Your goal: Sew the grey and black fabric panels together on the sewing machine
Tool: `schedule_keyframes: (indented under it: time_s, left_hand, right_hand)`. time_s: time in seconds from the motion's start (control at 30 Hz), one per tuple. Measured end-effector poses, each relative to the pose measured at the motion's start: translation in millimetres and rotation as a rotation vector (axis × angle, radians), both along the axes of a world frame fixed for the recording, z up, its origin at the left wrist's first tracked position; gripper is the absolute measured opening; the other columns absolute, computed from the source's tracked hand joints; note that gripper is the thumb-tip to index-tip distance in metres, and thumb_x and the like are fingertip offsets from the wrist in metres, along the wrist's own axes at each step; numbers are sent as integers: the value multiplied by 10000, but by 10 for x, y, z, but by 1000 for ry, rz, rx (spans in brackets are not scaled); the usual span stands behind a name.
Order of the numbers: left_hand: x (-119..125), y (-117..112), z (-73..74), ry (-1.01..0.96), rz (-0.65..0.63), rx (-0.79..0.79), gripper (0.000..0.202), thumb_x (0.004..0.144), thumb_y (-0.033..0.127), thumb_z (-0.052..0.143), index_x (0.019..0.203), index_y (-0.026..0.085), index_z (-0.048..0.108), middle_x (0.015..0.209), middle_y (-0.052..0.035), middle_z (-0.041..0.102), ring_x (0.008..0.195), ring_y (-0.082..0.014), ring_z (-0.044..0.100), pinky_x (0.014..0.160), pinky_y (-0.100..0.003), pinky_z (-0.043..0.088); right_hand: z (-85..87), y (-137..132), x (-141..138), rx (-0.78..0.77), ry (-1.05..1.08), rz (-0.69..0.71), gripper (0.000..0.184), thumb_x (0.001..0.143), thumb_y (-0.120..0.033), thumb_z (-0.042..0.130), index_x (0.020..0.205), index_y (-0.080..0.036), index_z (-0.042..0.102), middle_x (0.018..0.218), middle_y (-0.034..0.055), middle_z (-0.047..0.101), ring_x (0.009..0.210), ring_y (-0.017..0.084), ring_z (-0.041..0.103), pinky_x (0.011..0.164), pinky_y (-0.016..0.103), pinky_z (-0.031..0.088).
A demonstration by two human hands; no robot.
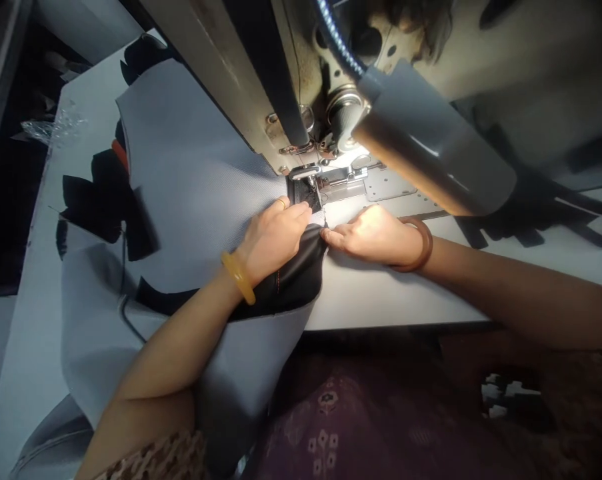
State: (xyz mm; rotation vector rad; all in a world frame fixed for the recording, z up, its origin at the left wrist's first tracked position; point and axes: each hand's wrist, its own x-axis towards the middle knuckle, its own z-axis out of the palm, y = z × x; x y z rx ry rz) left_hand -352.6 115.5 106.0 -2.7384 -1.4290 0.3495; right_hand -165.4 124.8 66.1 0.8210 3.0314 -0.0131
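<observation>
My left hand (pixel 275 233) lies on the work just in front of the presser foot (pixel 311 181), fingers stretched toward it and pressing down. Beneath it is a black leather-like piece (pixel 305 267) with a short orange stitch line, joined or laid against a large grey fabric panel (pixel 191 160). Close to the needle area, my right hand (pixel 371 237) pinches the right edge of the black piece between thumb and forefinger. The other fingers of that hand are curled in. The sewing machine (pixel 345 120) stands over the work, its lamp lighting the stitching spot.
A grey lamp housing (pixel 435 140) hangs low above my right hand. Black cut pieces (pixel 95 193) lie on the white table (pixel 31 280) at left, near clear plastic wrap (pixel 55 127). More black strips (pixel 521 230) lie at right. Grey fabric drapes over the front edge.
</observation>
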Motion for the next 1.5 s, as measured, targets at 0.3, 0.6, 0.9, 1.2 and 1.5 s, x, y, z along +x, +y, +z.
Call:
schedule_keyframes:
  time_s: [0.3, 0.6, 0.9, 1.2, 1.5]
  left_hand:
    - [69, -5, 40, 59, -8, -55, 267, 862, 101, 335, 939, 139, 588, 1013, -62, 596, 969, -225, 502, 718, -303, 432]
    - [98, 135, -15, -52, -15, -80, 291, 861, 81, 314, 938, 95, 594, 920, -133, 582, 866, -214, 552, 635, -298, 436]
    - [53, 251, -51, -80, -137, -50, 284, 823, 47, 339, 821, 103, 617, 867, -112, 601, 882, -218, 543, 580, -290, 415]
    - [39, 267, -43, -48, -126, -21, 299, 845, 75, 331, 893, 95, 625, 928, -120, 613, 929, -224, 551, 635, -298, 452]
    - [0, 180, 267, -25, -107, -186, 279, 850, 256, 403, 764, 146, 644, 800, -81, 650, 745, -206, 593, 659, -309, 437]
  right_hand:
    - [-26, 6, 34, 25, -54, -10, 392, 887, -110, 234, 955, -193, 611, 643, 10, 602, 484, 138, 405, 479, 300, 168]
    - [-41, 74, 73, -56, 58, -125, 361, 925, -314, 306, 817, -213, 635, 552, 14, 553, 460, 134, 373, 478, 295, 188]
    - [-65, 127, 57, 30, 55, -122, 347, 919, -320, 322, 796, -193, 620, 537, 6, 530, 464, 123, 375, 475, 279, 206]
    - [-42, 159, 39, 16, 92, -128, 338, 911, -315, 330, 813, -195, 631, 526, 9, 534, 450, 112, 370, 480, 274, 176]
    - [-4, 98, -32, 128, 154, 0, 304, 912, -247, 337, 837, -181, 624, 781, 54, 613, 662, 160, 472, 536, 287, 278]
